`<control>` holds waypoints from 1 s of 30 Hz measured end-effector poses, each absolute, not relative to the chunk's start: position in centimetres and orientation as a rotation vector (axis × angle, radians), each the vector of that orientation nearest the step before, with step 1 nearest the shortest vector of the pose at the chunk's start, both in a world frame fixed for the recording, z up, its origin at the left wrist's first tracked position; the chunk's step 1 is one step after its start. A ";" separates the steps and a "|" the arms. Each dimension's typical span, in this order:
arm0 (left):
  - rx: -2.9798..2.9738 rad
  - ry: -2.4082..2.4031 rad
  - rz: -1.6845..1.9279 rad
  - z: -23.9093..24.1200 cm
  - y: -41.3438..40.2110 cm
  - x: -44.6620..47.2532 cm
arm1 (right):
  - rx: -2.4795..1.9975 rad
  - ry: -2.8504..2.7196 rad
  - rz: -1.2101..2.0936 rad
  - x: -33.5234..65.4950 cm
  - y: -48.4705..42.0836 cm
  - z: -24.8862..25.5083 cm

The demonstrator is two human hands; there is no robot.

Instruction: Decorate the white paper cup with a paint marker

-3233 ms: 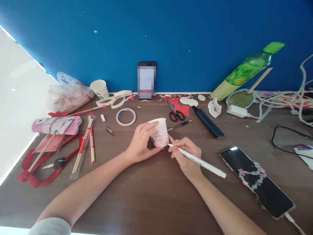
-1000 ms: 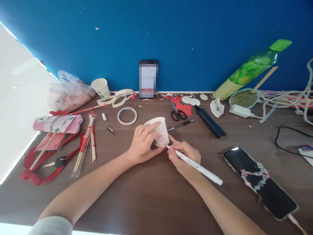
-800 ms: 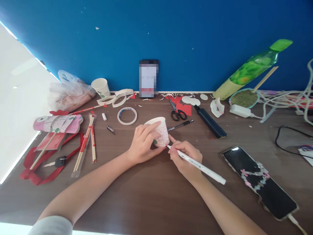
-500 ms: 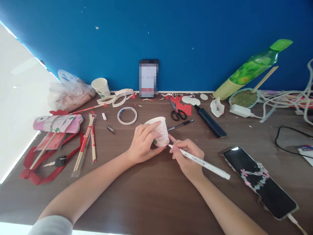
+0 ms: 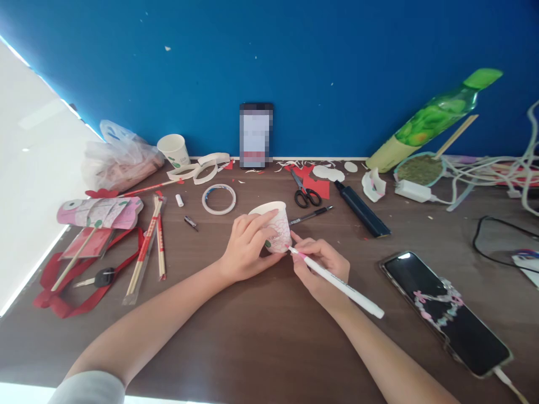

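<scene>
A white paper cup (image 5: 280, 227) with pink scale-like lines drawn on its side stands tilted on the brown table in front of me. My left hand (image 5: 248, 244) grips it from the left, fingers over its side and thumb low near the base. In my right hand (image 5: 320, 266) is a white marker (image 5: 347, 289) with a pink band, its tip at the lower right of the cup's wall. A black pen (image 5: 311, 215) lies just behind my right hand. The small white marker cap (image 5: 179, 200) rests off to the left.
Scissors (image 5: 307, 196), red paper scraps (image 5: 316, 187) and a tape roll (image 5: 219, 200) lie behind the cup. A phone (image 5: 446, 314) is at the right, wrapped chopsticks (image 5: 145, 247) at the left. Another phone (image 5: 256, 134) leans on the blue wall beyond.
The marker has turned in my right hand, its back end swinging lower and to the left, while its tip has shifted slightly up and left on the cup. My left hand stays put.
</scene>
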State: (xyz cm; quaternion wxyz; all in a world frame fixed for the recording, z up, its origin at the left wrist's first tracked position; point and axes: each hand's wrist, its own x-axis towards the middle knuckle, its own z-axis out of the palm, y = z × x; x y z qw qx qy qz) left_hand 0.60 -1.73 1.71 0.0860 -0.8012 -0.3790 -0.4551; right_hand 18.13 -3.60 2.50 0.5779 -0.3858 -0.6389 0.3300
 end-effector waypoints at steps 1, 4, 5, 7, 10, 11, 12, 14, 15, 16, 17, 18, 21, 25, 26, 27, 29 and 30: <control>-2.385 -1.129 -1.353 1.7 -1.7 0.6 | -0.908 -1.497 0.770 18.2 -3.6 2.5; -2.383 -1.143 -1.351 1.7 -1.7 0.6 | -0.939 -1.500 0.768 18.2 -3.7 2.4; -2.384 -1.149 -1.348 1.7 -1.7 0.6 | -0.956 -1.498 0.769 18.2 -3.7 2.3; -2.385 -1.159 -1.341 1.6 -1.7 0.6 | -0.980 -1.495 0.769 18.2 -3.7 2.2; -2.391 -1.153 -1.342 1.6 -1.8 0.6 | -0.980 -1.505 0.752 18.2 -3.7 2.1; -2.391 -1.150 -1.348 1.5 -1.7 0.6 | -0.978 -1.510 0.748 18.2 -3.7 2.1; -2.390 -1.147 -1.356 1.5 -1.7 0.6 | -0.977 -1.513 0.752 18.3 -3.7 2.1; -2.389 -1.147 -1.365 1.5 -1.7 0.6 | -0.977 -1.501 0.780 18.3 -3.7 2.2; -2.389 -1.147 -1.366 1.5 -1.7 0.6 | -0.978 -1.490 0.796 18.3 -3.7 2.3; -2.390 -1.143 -1.364 1.5 -1.7 0.6 | -0.981 -1.478 0.809 18.3 -3.7 2.4; -2.388 -1.141 -1.361 1.5 -1.7 0.6 | -0.983 -1.467 0.814 18.3 -3.6 2.4; -2.387 -1.139 -1.357 1.5 -1.7 0.6 | -0.984 -1.462 0.818 18.3 -3.6 2.4; -2.386 -1.137 -1.348 1.5 -1.7 0.6 | -0.975 -1.459 0.820 18.3 -3.6 2.3; -2.390 -1.140 -1.350 1.5 -1.7 0.6 | -0.989 -1.442 0.821 18.2 -3.6 2.3; -2.391 -1.140 -1.353 1.5 -1.7 0.6 | -0.992 -1.439 0.823 18.2 -3.6 2.4; -2.393 -1.139 -1.355 1.5 -1.7 0.6 | -0.990 -1.436 0.826 18.2 -3.6 2.5; -2.397 -1.138 -1.359 1.5 -1.7 0.6 | -0.982 -1.428 0.838 18.2 -3.6 2.6; -2.398 -1.142 -1.362 1.5 -1.7 0.6 | -0.979 -1.423 0.843 18.2 -3.6 2.6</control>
